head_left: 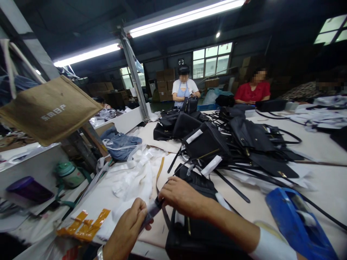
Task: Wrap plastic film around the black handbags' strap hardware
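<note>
My left hand is closed around one end of a black strap wrapped in thin translucent film. My right hand pinches the same strap a little higher up, fingers curled over it. Beneath my right forearm lies a black bag with a gold-coloured zip and white wrapping on parts of its straps. Left of the hands, thin white wrapping sheets are heaped on the table. A yellowish strip lies just beyond my fingers.
Black bags with loose straps are piled ahead. A blue tape dispenser stands at right. Orange tape pieces stick to the table's left edge. Blue cloth, a green bottle and a hanging brown bag are left. Two people work opposite.
</note>
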`<state>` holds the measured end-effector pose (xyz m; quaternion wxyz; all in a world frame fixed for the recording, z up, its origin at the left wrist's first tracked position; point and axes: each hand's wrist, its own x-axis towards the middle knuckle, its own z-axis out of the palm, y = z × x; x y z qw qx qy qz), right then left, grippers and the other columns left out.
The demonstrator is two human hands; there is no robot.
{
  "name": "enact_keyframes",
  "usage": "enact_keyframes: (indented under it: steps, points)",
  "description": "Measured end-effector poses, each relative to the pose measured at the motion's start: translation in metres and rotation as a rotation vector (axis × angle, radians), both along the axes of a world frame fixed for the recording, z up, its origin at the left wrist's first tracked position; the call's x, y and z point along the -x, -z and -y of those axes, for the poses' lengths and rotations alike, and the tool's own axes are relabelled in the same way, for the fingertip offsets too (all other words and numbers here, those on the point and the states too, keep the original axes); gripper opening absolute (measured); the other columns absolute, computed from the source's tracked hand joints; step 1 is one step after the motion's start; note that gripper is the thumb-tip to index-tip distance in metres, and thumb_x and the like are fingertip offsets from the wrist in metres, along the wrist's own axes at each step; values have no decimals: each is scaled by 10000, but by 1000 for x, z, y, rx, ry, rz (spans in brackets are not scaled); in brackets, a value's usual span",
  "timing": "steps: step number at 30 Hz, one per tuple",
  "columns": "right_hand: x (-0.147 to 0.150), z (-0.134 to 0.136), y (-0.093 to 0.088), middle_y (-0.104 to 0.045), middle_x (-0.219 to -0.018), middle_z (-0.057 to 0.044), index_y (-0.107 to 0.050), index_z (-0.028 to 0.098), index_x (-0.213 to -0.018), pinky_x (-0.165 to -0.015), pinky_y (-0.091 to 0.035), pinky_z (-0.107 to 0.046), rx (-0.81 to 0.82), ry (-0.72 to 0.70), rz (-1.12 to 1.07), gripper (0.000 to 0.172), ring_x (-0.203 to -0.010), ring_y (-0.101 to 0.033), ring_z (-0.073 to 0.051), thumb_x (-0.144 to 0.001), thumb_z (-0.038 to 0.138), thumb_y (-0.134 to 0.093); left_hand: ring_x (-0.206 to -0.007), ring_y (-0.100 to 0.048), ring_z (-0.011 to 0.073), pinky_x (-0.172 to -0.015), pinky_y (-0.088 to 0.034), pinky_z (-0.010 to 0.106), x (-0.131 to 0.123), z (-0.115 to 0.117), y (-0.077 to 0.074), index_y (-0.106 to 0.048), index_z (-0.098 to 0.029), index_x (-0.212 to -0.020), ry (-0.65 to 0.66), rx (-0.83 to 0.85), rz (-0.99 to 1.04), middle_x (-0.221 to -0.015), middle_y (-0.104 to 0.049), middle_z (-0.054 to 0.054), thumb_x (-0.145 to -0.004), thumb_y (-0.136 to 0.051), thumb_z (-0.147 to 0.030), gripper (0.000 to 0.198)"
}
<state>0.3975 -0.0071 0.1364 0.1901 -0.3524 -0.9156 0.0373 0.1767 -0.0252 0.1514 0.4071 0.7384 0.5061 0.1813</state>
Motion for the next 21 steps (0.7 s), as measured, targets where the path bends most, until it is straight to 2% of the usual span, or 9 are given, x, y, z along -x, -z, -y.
enact_keyframes:
  steps: [3,7,9,11,15,17,21]
  points:
    - [-5,-9,9,-648,-843,-26,-573,195,-947,-902,-311,-342,72,78,-22,102,-852,-555,-173,-878,236,-510,-737,-636,185,-703,-421,280,3,-1,-3,-405,-225,-791,-24,37,14,-711,-645,4,-921,-281,-459,295]
    - [1,-9,16,-648,-807,-7,-580,191,-876,-806,-356,-291,105,10,-58,78,-816,-557,-160,-866,218,-508,-719,-636,178,-689,-414,276,-2,-4,3,-410,-223,-798,-18,19,31,-719,-642,6,-923,-289,-436,275]
    - [3,-6,14,-647,-822,-5,-584,195,-889,-767,-369,-268,127,-47,-75,83,-814,-559,-152,-868,224,-509,-698,-634,176,-677,-408,273,-7,-6,8,-410,-223,-794,-4,-5,26,-708,-634,2,-923,-291,-425,267]
    - [-3,-7,10,-641,-855,-12,-583,196,-937,-734,-381,-252,126,-19,-112,113,-817,-558,-146,-889,216,-483,-677,-632,174,-671,-406,273,-10,-8,12,-404,-224,-791,5,-19,20,-696,-627,-3,-923,-286,-422,266]
    - [-30,-28,4,-563,-1159,-104,-504,204,-1194,-870,-365,-346,-72,236,-121,308,-1063,-480,-216,-887,196,-494,-659,-630,167,-664,-416,269,-13,-11,13,-389,-224,-788,7,4,28,-696,-635,-3,-923,-283,-407,251]
    - [-42,-43,5,-532,-1220,-110,-502,227,-1217,-947,-304,-418,-125,209,-24,362,-1155,-411,-251,-860,184,-532,-653,-630,161,-661,-418,263,-14,-12,13,-389,-224,-786,5,13,40,-702,-644,-3,-921,-290,-395,240]
    - [-47,-57,11,-636,-891,-58,-624,205,-940,-963,-253,-430,-62,106,110,154,-969,-498,-217,-861,165,-498,-654,-629,161,-659,-414,262,-16,-15,12,-397,-223,-793,-30,-24,16,-704,-644,0,-920,-293,-381,228]
